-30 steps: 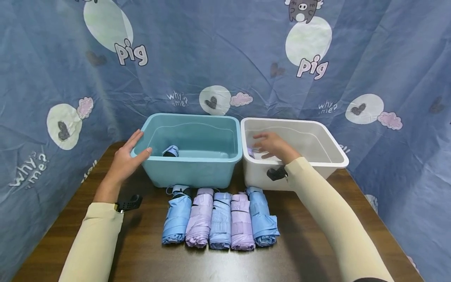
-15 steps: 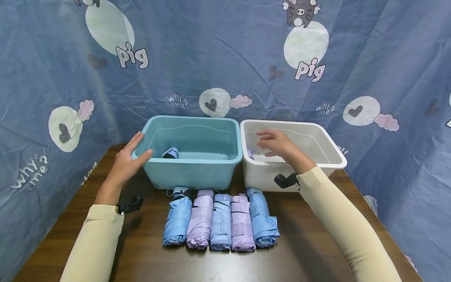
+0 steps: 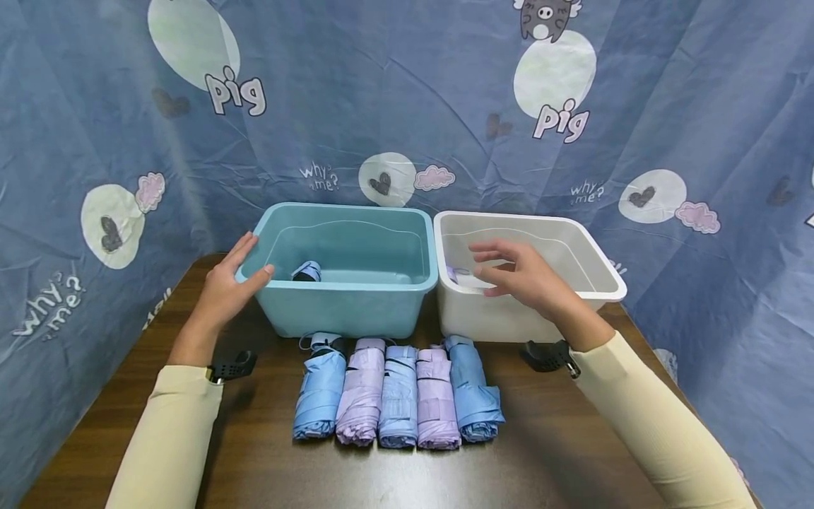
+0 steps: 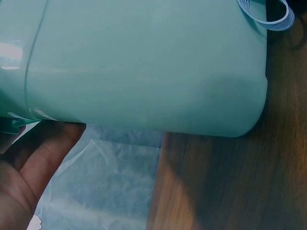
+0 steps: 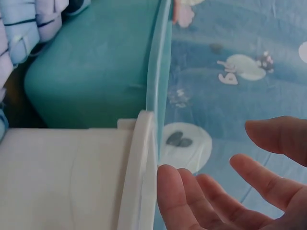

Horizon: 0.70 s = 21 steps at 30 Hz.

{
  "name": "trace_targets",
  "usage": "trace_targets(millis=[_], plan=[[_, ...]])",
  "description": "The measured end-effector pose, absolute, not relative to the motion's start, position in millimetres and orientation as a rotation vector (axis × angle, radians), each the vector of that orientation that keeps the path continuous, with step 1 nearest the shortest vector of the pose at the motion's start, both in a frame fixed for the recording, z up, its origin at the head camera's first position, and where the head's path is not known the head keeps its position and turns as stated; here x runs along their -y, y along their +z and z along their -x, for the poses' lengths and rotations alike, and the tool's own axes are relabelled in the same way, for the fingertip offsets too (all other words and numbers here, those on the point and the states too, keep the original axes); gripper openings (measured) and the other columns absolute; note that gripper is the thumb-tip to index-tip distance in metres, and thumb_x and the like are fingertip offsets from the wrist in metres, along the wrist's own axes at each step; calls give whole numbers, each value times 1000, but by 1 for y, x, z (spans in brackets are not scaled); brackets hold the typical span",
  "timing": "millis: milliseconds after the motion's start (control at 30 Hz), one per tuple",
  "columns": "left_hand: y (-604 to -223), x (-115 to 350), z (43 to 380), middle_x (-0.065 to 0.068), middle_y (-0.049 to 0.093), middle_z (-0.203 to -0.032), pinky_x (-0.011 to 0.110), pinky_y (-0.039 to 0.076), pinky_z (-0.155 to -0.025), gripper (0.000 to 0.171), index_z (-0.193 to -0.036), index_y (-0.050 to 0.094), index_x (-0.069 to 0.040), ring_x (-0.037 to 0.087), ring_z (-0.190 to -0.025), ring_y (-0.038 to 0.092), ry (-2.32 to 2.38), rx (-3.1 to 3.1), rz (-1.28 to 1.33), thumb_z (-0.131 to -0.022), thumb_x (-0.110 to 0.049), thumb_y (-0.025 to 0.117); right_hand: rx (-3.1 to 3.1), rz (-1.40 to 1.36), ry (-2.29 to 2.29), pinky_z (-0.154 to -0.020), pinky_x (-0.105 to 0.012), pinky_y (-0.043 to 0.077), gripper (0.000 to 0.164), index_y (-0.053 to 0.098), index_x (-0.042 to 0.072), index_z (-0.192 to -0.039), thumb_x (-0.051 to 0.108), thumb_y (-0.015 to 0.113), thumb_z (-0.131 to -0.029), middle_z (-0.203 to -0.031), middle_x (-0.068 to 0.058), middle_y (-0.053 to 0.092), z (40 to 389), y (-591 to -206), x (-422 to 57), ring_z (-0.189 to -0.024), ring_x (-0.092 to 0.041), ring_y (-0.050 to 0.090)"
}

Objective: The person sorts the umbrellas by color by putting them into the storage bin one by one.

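My left hand [image 3: 225, 293] rests at the left end of the teal bin [image 3: 340, 314], fingers straight along its side and thumb at the front rim. In the left wrist view, fingers [image 4: 53, 148] touch the bin's outside. Over the front of the white bin [image 3: 490, 318] hovers my right hand [image 3: 521, 276], holding nothing, fingers spread and slightly bent. A blue folded umbrella [image 3: 308, 271] shows partly inside the teal bin; a bit of a purple item [image 3: 451, 273] shows inside the white one, mostly hidden by its wall.
Several folded umbrellas lie side by side before the bins, alternating blue, like the leftmost umbrella [image 3: 319, 396], and purple, like the umbrella beside it [image 3: 360, 403]. They lie on a dark wooden table [image 3: 267, 452]. A patterned blue cloth [image 3: 394, 92] hangs behind the bins.
My right hand has drawn back from inside the white bin, moving right and toward me. My left hand stays at the teal bin's rim.
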State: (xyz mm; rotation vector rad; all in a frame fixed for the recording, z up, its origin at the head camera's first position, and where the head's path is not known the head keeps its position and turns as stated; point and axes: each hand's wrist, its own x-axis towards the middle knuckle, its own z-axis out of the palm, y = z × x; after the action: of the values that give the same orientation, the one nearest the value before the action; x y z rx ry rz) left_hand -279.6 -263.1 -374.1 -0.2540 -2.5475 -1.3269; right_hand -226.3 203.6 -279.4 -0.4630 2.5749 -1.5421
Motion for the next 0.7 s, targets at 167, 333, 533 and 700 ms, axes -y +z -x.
trace_targets(millis=[167,333,533,700], plan=[[-370,263,280,-4,17,-160,63,21,-109,75,-154,27,-16,30,-145,17,-1331,2527,258,-91,-39,62,-2568,539,-1563,-76,-41,57,44,53,6,-135,12,64,-93,-135,-16,53,213,-283,-207,-107,-38,61],[-369,262,280,-5,17,-160,63,21,-108,75,-154,26,-17,31,-145,18,-1320,2539,251,-92,-40,61,-2568,553,-1562,-75,-39,57,44,53,5,-135,11,65,-92,-132,-21,54,199,-295,-212,-106,-44,61],[-374,261,278,-5,17,-160,63,22,-108,75,-154,27,-17,31,-145,18,-1335,2547,249,-91,-38,62,-2543,541,-1508,-73,-36,57,44,52,1,-134,10,64,-93,-129,-27,54,183,-320,-214,-104,-37,62],[-376,260,279,-5,18,-160,62,22,-109,74,-153,28,-17,29,-145,18,-1350,2525,255,-91,-37,63,-2532,548,-1485,-71,-34,57,46,52,-1,-135,9,64,-92,-129,-28,54,176,-340,-213,-103,-36,63]])
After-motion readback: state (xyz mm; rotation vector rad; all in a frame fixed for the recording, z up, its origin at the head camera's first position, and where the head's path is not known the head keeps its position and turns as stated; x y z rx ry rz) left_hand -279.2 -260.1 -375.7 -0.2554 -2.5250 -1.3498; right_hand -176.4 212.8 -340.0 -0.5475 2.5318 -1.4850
